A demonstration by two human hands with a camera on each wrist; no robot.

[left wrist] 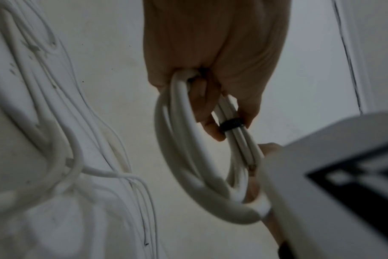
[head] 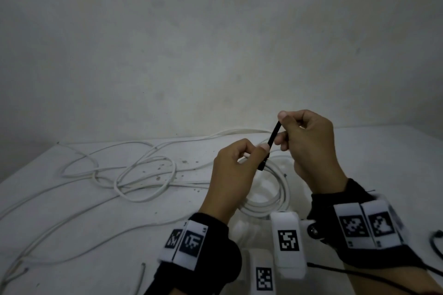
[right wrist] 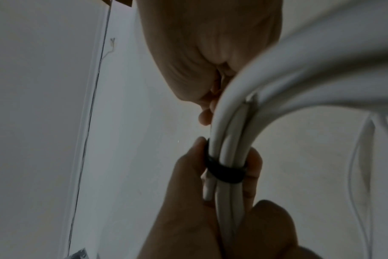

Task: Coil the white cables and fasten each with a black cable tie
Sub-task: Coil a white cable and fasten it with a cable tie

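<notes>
In the head view both hands are raised over the white table [head: 383,163]. My left hand [head: 254,153] grips a coil of white cable [head: 271,196] that hangs below it. A black cable tie [head: 271,143] is looped round the bunched strands, and my right hand [head: 280,127] pinches its free end, which points up and to the right. The left wrist view shows the cable tie [left wrist: 231,125] snug around the coil [left wrist: 184,157] between the fingers. In the right wrist view the tie [right wrist: 225,172] wraps several strands [right wrist: 226,133].
Loose white cables [head: 134,175] lie tangled across the left and middle of the table, running to the back wall. Cut cable ends [head: 142,275] lie near the front left. A thin black wire [head: 436,242] sits at the right edge.
</notes>
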